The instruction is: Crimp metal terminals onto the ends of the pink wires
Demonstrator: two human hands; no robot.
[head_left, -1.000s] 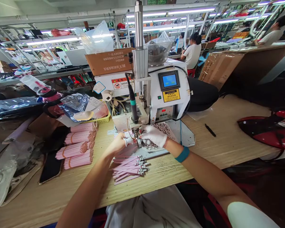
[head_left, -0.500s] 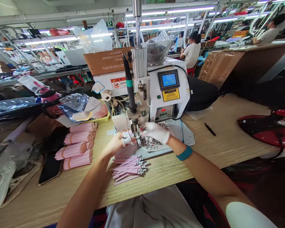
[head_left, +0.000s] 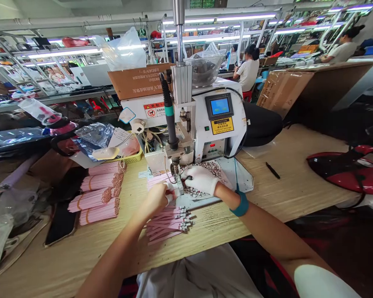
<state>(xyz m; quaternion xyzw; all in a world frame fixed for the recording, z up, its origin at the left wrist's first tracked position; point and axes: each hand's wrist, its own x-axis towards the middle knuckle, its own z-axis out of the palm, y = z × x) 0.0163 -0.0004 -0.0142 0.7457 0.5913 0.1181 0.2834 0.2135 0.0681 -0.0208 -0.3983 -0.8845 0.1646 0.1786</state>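
Note:
A white soldering machine (head_left: 183,111) with a small blue screen stands in front of me. My left hand (head_left: 161,196), with white covers on some fingers, is closed at the left of the machine's tip; what it pinches is too small to name. My right hand (head_left: 200,180), in a white glove, has its fingers drawn together just right of the tip, over a pile of small metal parts (head_left: 194,191); whatever they hold is hidden. Pink strips with metal ends (head_left: 168,223) lie in front of the machine. More pink strips (head_left: 157,180) lie behind my left hand.
Bundles of pink strips (head_left: 99,211) lie at the left, beside a dark phone (head_left: 60,223) and a yellow basket (head_left: 133,158). On the right are a black pen (head_left: 272,170) and a red object (head_left: 348,169). People sit in the background.
My left hand has turned and moved slightly down beside the tip. My right hand has shifted a little down, its fingers now lower by the pile. The view has moved slightly.

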